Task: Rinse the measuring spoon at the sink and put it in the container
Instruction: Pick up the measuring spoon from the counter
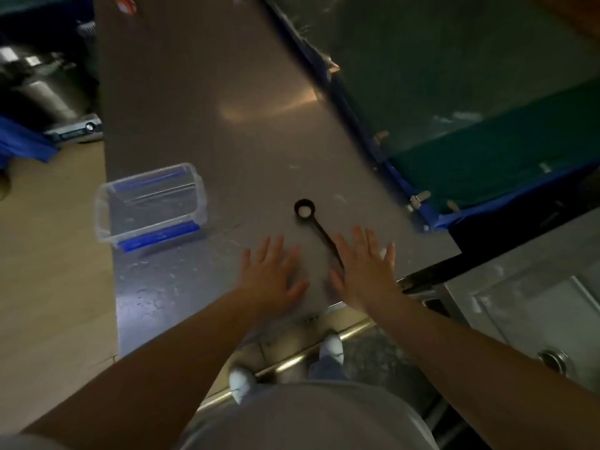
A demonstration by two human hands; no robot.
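**A:** Measuring spoon (316,225): how many on the desk (201,102)?

**B:** One. It is dark, with a round bowl at the far end holding a pale patch, and a thin straight handle running toward the person. It lies flat on the desk, and the near end of the handle passes under the edge of the right hand (365,271).

**A:** And containers?

**B:** One container (151,206), clear plastic with blue clips on its near and far sides, open on top. It sits at the desk's left edge, its left side just over the edge, well apart from the spoon.

**A:** Hands?

**B:** Two, both bare, palms down. The left hand (271,272) is spread flat, just left of the handle; its fingers (263,251) are wide and hold nothing. The right hand's fingers (360,243) are also wide and straight, closed on nothing, though the palm edge covers the handle's tip; whether it touches I cannot tell.

**A:** Room to move?

**B:** The desk is a long steel strip running away from the person, bare beyond the spoon. Its left edge drops to a pale floor (48,271). On the right it borders a dark green panel with blue edging (487,157). Water drops speckle the near left corner. One sink basin (535,316) with a drain lies lower right.
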